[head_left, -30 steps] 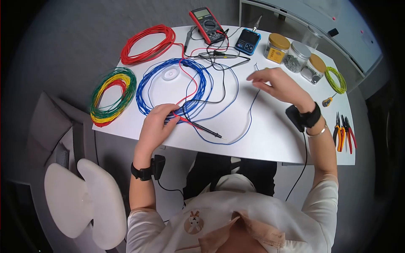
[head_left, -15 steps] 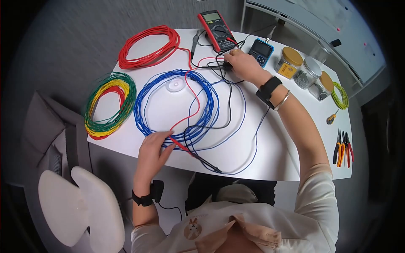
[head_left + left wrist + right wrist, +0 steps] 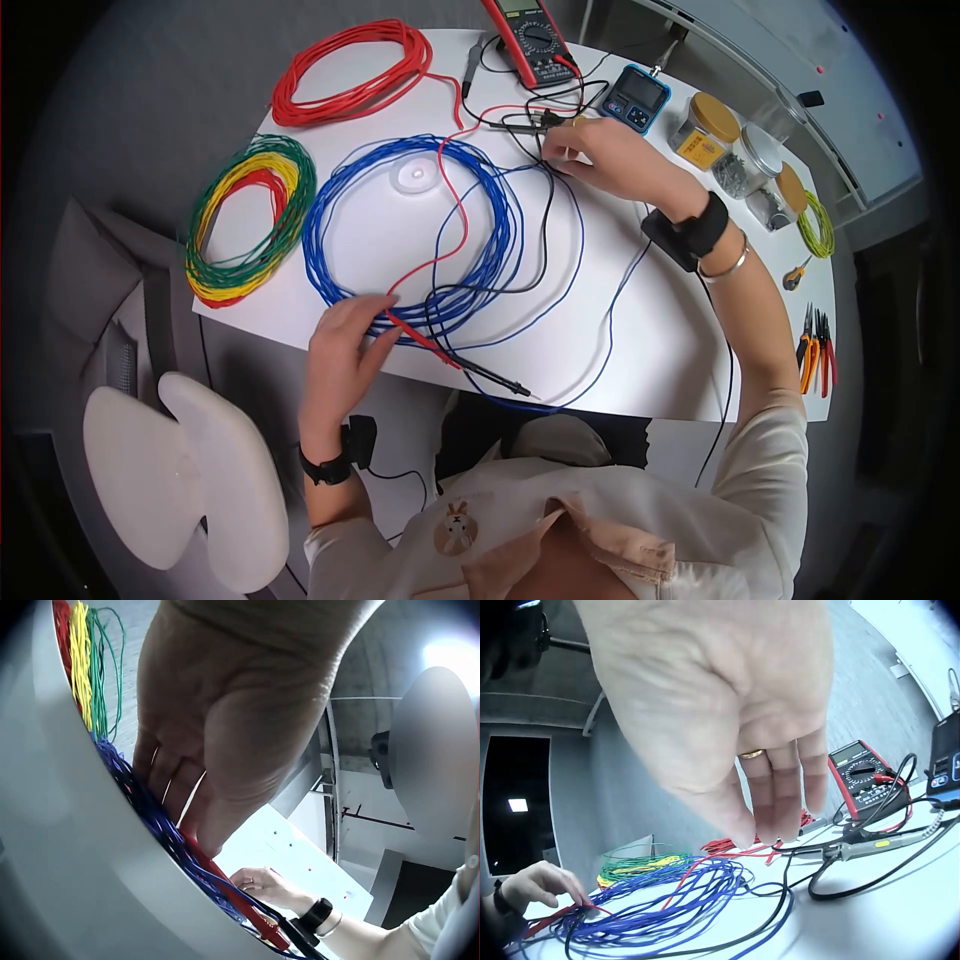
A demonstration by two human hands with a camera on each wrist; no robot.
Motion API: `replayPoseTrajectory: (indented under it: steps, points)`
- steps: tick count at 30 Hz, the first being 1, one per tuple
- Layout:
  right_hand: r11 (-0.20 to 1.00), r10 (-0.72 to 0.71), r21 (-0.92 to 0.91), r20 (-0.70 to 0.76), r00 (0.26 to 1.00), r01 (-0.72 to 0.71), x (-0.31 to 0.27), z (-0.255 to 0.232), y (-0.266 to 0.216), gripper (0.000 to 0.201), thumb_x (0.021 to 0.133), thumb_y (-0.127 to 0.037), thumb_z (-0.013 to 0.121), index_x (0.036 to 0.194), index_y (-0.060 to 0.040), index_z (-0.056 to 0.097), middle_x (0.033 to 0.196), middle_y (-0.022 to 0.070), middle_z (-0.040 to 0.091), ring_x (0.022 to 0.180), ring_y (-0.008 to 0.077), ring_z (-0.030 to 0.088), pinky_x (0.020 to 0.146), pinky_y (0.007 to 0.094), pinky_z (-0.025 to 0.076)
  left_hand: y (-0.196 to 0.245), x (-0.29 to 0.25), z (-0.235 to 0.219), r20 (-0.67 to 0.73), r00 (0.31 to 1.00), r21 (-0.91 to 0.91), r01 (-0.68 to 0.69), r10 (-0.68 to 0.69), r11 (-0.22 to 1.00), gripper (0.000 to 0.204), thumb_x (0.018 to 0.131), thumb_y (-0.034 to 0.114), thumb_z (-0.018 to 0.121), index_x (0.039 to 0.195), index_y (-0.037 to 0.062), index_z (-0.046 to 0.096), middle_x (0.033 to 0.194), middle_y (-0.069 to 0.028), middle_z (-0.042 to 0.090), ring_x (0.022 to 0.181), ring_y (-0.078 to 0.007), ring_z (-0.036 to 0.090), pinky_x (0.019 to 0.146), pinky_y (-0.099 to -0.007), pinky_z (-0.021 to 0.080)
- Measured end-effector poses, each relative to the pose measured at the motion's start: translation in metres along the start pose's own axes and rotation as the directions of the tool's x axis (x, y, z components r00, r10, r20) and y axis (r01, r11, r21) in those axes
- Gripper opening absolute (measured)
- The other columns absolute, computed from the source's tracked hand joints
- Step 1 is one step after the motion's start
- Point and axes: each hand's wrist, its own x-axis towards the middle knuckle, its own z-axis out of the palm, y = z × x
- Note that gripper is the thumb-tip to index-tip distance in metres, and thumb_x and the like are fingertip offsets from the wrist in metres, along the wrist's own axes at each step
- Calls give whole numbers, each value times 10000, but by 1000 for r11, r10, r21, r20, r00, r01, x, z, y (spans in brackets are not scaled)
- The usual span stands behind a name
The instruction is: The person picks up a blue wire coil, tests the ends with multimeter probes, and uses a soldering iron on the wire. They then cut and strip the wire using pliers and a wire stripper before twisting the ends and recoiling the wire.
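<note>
My left hand (image 3: 345,350) pinches a red test probe (image 3: 422,338) over the near-left side of the blue wire coil (image 3: 325,265). The left wrist view shows its thumb and fingers against the red probe (image 3: 240,904). A black probe (image 3: 490,376) lies beside it, tip toward the table's front edge. My right hand (image 3: 625,165) is over black leads below the red multimeter (image 3: 535,45). In the right wrist view its fingers (image 3: 784,795) hang loosely bent, with no item visible between them; a grey probe (image 3: 881,845) lies to their right.
A red coil (image 3: 290,90) and a green-yellow-red coil (image 3: 205,250) lie left. A white spool (image 3: 414,174) sits inside the blue coil. A blue-cased device (image 3: 637,98), jars (image 3: 715,115), a yellow-green coil (image 3: 820,225), a screwdriver (image 3: 794,275) and pliers (image 3: 806,350) are right.
My right hand has moved left across the table to the black leads, then back slightly toward the right and front. My left hand keeps its pinch on the red probe.
</note>
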Motion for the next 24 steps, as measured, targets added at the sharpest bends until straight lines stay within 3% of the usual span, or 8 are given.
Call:
replayPoseTrajectory:
  steps: [4,8,13,15,17,18,21,24]
  points:
    - [999,17,36,42,999,-19,-14,-9,-13,80,789,-28,586,868,-27,599,784,120,632,707,272,612,654,332,485,8,4,-3,-103,995,-12,-3,2,1000,233,750,58,664,980,35,639,968,-117,611,860,-285,596,731,-322,470]
    - [993,43,101,127,991,-56,-28,-17,-35,39,800,-38,576,823,-19,601,761,112,621,696,266,606,642,328,484,15,7,-2,-56,997,6,-56,56,998,206,739,33,655,944,34,648,929,-111,613,831,-281,598,709,-320,479]
    - [937,-198,315,118,973,152,-55,-1,-70,62,759,-75,613,813,-49,599,736,136,603,709,319,600,629,384,475,15,0,5,0,997,-7,-75,75,997,232,712,-9,633,937,42,651,934,-96,613,838,-286,592,728,-329,485]
    - [892,-256,394,41,966,220,-59,8,-90,82,764,-118,629,797,-55,588,709,129,596,692,326,595,621,393,475,17,-1,4,18,996,10,-84,84,996,246,696,-17,634,933,46,651,930,-91,607,860,-281,587,741,-331,483]
    - [926,-232,352,248,940,136,-60,7,-109,123,776,-129,662,823,-38,595,730,101,612,680,292,606,609,369,483,20,-2,4,41,993,46,-114,112,992,249,679,-22,637,917,49,649,923,-88,600,880,-277,580,754,-335,480]
    - [941,-227,313,296,928,130,-60,10,-117,198,790,-225,666,855,-55,590,676,100,593,631,304,595,575,382,471,22,-1,5,56,989,73,-141,137,987,244,671,-23,641,904,49,647,919,-88,596,889,-276,575,760,-339,478]
    - [957,-229,242,283,931,162,-59,34,-140,287,798,-313,642,846,-40,568,636,129,564,626,325,586,560,394,463,22,-2,9,76,985,137,-166,157,976,220,654,-24,651,861,49,636,906,-84,586,903,-273,564,773,-348,472]
    - [956,-230,252,318,920,152,-58,54,-150,234,807,-231,596,815,2,579,631,158,575,665,340,601,601,416,477,24,2,8,100,981,177,-182,166,967,207,648,-21,658,840,48,619,900,-82,584,899,-271,560,767,-351,469]
